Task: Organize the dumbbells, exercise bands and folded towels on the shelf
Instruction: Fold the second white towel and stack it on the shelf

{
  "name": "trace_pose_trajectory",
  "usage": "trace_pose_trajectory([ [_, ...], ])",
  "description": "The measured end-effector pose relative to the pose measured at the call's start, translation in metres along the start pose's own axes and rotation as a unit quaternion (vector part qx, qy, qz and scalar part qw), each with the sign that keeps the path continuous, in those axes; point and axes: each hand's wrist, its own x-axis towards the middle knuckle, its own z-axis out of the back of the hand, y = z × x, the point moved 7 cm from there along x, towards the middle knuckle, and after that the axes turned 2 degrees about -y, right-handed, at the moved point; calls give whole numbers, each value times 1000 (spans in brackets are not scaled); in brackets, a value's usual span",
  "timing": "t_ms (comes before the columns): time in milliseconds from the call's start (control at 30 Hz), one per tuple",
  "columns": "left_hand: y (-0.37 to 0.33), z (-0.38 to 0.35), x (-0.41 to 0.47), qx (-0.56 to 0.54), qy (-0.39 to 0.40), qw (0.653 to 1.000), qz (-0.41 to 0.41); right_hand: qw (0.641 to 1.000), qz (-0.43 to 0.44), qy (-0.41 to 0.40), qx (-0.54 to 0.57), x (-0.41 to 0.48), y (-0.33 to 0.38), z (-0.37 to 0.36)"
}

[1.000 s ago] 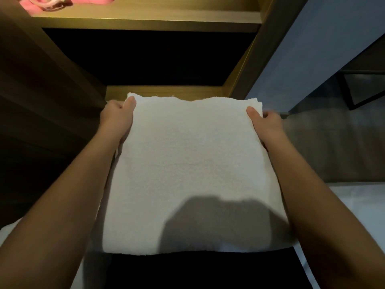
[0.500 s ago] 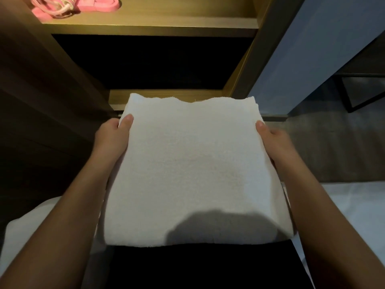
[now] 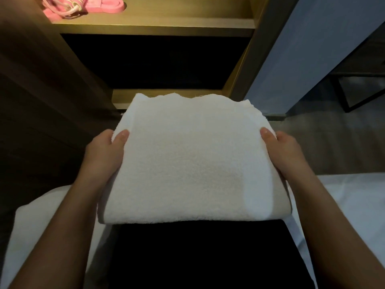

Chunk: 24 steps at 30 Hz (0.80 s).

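Right now you hold one folded towel (image 3: 187, 161), white, flat between both hands in front of the shelf unit. Your left hand (image 3: 104, 157) grips its left edge and your right hand (image 3: 285, 155) grips its right edge. Each thumb lies on top of the cloth and the fingers curl out of sight beneath it.

The towel's ragged far edge overlaps the front lip of the lower shelf board (image 3: 125, 101); you cannot tell whether it touches the wood. Its rounded near fold hangs over a dark cloth (image 3: 198, 257) just below you.

Above the lower board the bay opens wide and is dark inside, so what it holds cannot be made out. It is bounded by a wooden side panel (image 3: 52, 69) on the left and a slanting upright (image 3: 250, 59) on the right. The towel looks about as wide as the front of that bay, with little room to spare at either upright.

The upper shelf board (image 3: 166, 19) roofs the bay. At its left end lie the pink exercise bands (image 3: 100, 7), cut by the top of the view. You can count one flat loop and one bundle of pale cord beside it, the two touching.

Outward, two patches of white bedding show, one under your left forearm (image 3: 41, 226) and one beside your right (image 3: 343, 195). Right of the upright stands a blue-grey wall panel (image 3: 312, 49), then grey floor (image 3: 323, 142) and one dark frame (image 3: 341, 97).
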Motion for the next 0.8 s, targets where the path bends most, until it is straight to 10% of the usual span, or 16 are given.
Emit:
trace_pose_trajectory([
  [267, 41, -20, -19, -32, 57, 989, 130, 989, -98, 108, 35, -23, -37, -21],
  [433, 41, -7, -39, -4, 9, 1000, 6, 999, -19, 37, -5, -35, -38, -10],
  [800, 74, -18, -70, -26, 83, 995, 51, 998, 15, 41, -42, -67, -63, -15],
])
